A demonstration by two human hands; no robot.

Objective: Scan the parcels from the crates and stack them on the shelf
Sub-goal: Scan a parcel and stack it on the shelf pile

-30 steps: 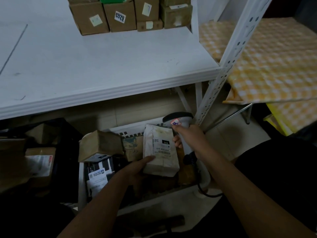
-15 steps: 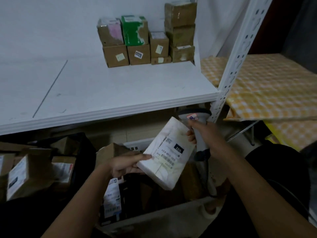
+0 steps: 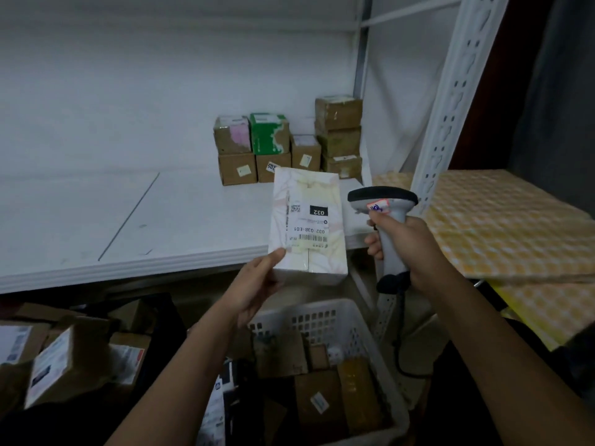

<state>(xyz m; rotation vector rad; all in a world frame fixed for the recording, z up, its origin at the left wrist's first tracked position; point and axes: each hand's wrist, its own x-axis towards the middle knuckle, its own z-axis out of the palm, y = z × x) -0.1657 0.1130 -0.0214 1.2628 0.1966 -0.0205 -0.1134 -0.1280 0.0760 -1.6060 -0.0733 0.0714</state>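
Two hands up by shelf (image 3: 135, 220) front edge. Left hand (image 3: 254, 289) clamped on white parcel's (image 3: 307, 226) lower-left corner; parcel upright, long axis vertical, label facing camera, overlapping shelf edge. Right hand (image 3: 409, 244) wrapped round scanner (image 3: 384, 217), just right of parcel, at label height. Stacked boxes (image 3: 289, 144) behind parcel, deeper on shelf; left hand nearer them. Crate (image 3: 322, 320) below shelf.

Glossy white wrapped parcel (image 3: 307, 225), matt cardboard boxes (image 3: 237, 169), perhaps plastic perforated crate (image 3: 322, 320), smooth white shelf (image 3: 135, 220)
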